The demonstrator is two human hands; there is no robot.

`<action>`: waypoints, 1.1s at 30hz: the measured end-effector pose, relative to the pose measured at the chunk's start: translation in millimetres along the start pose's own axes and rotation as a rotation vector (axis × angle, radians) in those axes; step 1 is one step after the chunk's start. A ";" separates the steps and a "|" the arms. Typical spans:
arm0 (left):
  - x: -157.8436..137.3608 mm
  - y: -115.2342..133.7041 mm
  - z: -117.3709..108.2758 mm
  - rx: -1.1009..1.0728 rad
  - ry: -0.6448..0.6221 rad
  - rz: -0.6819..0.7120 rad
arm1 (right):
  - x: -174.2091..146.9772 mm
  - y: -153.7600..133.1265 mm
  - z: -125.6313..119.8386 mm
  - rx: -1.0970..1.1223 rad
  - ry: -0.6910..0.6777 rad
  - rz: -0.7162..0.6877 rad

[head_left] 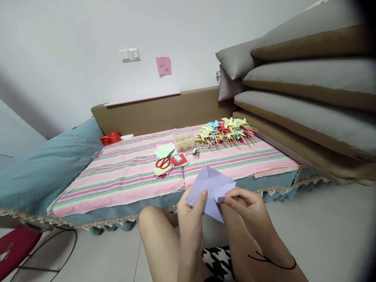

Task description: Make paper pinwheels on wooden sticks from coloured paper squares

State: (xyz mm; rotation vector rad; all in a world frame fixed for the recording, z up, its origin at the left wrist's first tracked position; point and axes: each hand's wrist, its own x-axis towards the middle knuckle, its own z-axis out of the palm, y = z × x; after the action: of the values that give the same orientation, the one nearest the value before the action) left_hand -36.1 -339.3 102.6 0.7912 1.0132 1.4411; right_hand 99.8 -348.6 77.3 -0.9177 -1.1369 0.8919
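A purple paper square (210,184), slit from its corners, is held over my lap between both hands. My left hand (190,207) grips its left side, thumb on top near the middle. At the right, my right hand (243,203) pinches one cut corner flap, which is bent up a little. A small dark dot shows at the paper's centre. Beyond it on the striped cloth lie red-handled scissors (166,160) on coloured paper sheets (164,150), with a small white box (178,159) beside them and a small metallic-looking box (196,153) to the right.
A clear plastic box (184,141) of thin sticks stands on the striped cloth (117,172). Many finished paper pinwheels (225,131) on sticks lie at its right. Grey cushions (305,78) are stacked on the right. A red bag (111,138) sits at the far left.
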 end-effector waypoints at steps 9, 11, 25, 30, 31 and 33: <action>-3.2 -6.6 2.2 0.077 -0.128 -0.079 | -4.8 -0.6 6.2 0.141 0.227 0.158; -0.3 -6.2 0.3 0.096 -0.170 -0.107 | -3.9 0.6 1.9 0.135 0.226 0.188; 27.2 -39.9 -15.5 0.208 -0.159 -0.159 | 8.6 47.2 -21.9 0.007 -0.119 0.323; 32.8 -53.9 -13.5 0.196 -0.056 -0.144 | 13.1 55.2 -16.3 0.208 -0.026 0.444; 33.1 -54.7 -12.6 0.201 -0.048 -0.138 | 14.3 55.4 -14.9 0.233 -0.014 0.467; 33.9 -55.4 -11.1 0.201 -0.043 -0.135 | 16.8 55.5 -12.6 0.253 -0.009 0.506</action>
State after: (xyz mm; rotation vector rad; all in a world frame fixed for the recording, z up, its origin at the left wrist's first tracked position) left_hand -27.8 -308.5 45.0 0.8778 1.1685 1.2151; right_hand 109.2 -314.7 29.5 -1.0056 -0.7816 1.4164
